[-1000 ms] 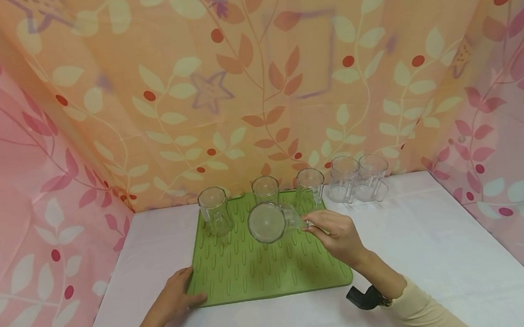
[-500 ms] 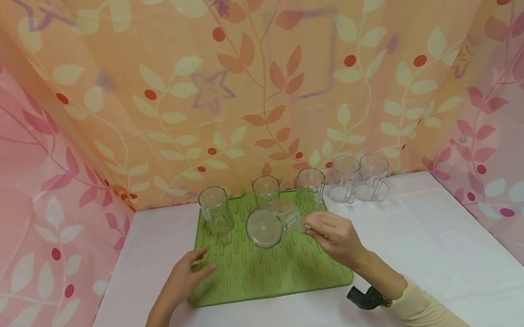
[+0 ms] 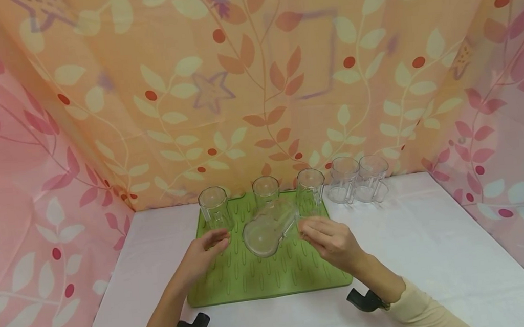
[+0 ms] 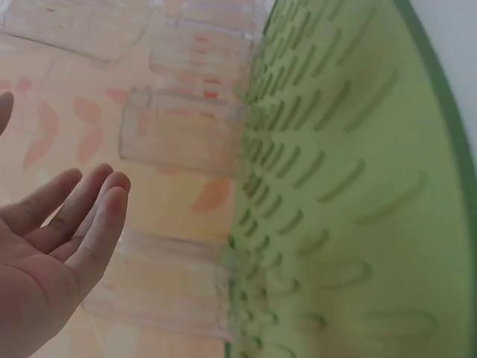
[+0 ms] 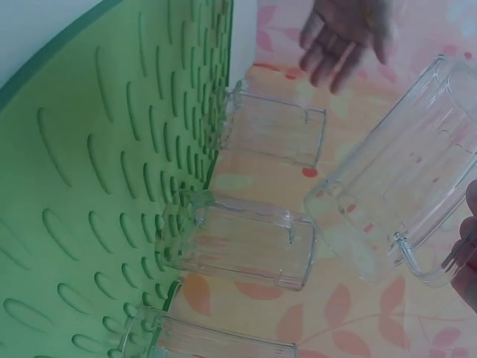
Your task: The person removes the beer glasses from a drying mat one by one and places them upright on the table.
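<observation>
In the head view, the right hand has its fingers and thumb clamped on the handle of a glass mug, which hangs tilted over the middle of the green mat. The left hand is raised over the mat's left edge, just beside that mug and apart from it, its fingers lightly bent. Along the mat's far edge stand three more glasses: the left mug near the far left corner, the middle mug partly behind the tilted one, and the right mug near the far right corner. Beyond that corner, a pair of mugs stands side by side at the far edge of the white table.

In the left wrist view, the left hand's four fingers lie close together, slightly curved, with only the tip of another digit at the picture's border. Mugs line the mat's edge, blurred.

In the right wrist view, the glass mug slants, its handle between the right hand's fingers, which are partly cut off. The left hand shows blurred, fingers a little spread.
</observation>
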The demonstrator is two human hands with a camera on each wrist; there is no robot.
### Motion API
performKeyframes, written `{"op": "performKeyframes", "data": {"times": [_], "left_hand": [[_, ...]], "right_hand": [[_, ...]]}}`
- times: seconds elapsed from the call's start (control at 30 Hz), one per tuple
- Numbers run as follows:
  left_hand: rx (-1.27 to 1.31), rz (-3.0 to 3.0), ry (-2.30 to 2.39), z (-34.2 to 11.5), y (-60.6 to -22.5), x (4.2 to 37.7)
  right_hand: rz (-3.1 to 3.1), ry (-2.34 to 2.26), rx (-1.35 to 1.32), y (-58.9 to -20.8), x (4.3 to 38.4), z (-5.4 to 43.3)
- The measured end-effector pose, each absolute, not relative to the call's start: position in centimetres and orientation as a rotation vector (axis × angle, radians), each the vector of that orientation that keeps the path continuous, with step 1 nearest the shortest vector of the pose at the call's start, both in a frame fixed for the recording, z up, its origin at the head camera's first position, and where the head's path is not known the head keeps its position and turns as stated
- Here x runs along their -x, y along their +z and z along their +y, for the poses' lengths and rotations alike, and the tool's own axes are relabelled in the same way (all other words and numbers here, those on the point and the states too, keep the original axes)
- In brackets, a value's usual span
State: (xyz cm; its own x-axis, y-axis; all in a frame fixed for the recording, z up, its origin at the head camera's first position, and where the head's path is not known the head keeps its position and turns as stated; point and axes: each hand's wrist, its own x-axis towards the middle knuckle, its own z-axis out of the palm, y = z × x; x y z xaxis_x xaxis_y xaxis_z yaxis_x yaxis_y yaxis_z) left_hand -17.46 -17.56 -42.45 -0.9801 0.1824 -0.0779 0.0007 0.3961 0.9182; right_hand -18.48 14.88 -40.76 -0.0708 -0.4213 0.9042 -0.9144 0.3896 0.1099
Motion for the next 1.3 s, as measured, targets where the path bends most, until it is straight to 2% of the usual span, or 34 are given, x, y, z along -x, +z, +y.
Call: {"op": "performKeyframes", "data": {"times": [0.47, 1.03, 1.3], "left_hand": [[-0.317, 2.175, 1.758, -15.6, -39.7, 19.7], [-0.392, 1.822, 1.678, -13.7, -39.4, 21.4], [-0.255, 1.728, 1.7, -12.8, -39.8, 21.5]], "right_hand": [[-1.563, 0.509, -1.26, -41.1, 18.5, 14.5], [-1.529, 0.42, -1.28, -41.8, 18.4, 14.2], [-1.533, 0.406, -1.291, -42.1, 18.4, 14.0]]}}
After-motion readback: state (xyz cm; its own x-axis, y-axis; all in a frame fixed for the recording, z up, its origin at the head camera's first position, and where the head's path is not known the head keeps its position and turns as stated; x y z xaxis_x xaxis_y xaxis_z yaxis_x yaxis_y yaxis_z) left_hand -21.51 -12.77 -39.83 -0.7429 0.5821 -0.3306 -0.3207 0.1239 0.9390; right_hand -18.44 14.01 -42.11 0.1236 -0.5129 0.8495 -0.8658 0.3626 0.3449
